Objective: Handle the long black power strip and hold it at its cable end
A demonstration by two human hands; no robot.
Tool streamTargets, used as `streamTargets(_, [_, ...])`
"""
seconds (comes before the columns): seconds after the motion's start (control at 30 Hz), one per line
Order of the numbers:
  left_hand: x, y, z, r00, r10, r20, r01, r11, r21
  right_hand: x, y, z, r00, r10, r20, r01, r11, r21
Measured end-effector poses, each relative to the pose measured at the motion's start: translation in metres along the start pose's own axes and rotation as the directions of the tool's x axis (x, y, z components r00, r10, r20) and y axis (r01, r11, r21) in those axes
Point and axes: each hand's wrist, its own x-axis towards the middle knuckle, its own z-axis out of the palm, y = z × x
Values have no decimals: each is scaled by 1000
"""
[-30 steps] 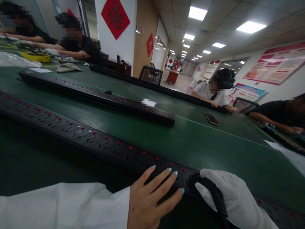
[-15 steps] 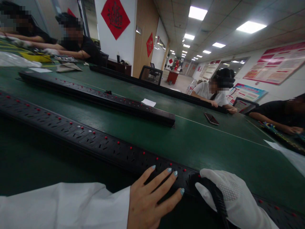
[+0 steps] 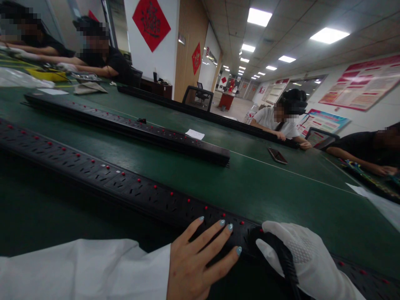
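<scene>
A long black power strip (image 3: 146,196) with a row of sockets and small red buttons or lights runs across the green table in front of me. My left hand (image 3: 200,262) is bare and lies on the strip with its fingers spread, holding nothing. Just to its right, my right hand (image 3: 304,254), in a white glove, is closed around a black plug (image 3: 276,243) at one of the sockets. The plug's ribbed cord end points down toward me. How deep its pins sit is hidden.
Beyond lies another black power strip (image 3: 131,129) with a white paper slip (image 3: 195,134) beside it. A phone (image 3: 277,155) rests farther right. A long black bar (image 3: 200,114) lies along the far side, where a person in white (image 3: 271,121) works. Other people sit left and right.
</scene>
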Motion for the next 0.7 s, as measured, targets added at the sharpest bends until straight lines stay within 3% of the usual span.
streamTargets(0.27, [0, 0, 1, 1000, 1, -1, -1, 1000, 18, 0, 0, 1, 999, -14, -41, 14, 1000, -4])
streamTargets(0.7, [0, -1, 0, 1000, 9, -10, -8, 1000, 26, 0, -1, 0, 1000, 12, 5, -12, 1000, 10])
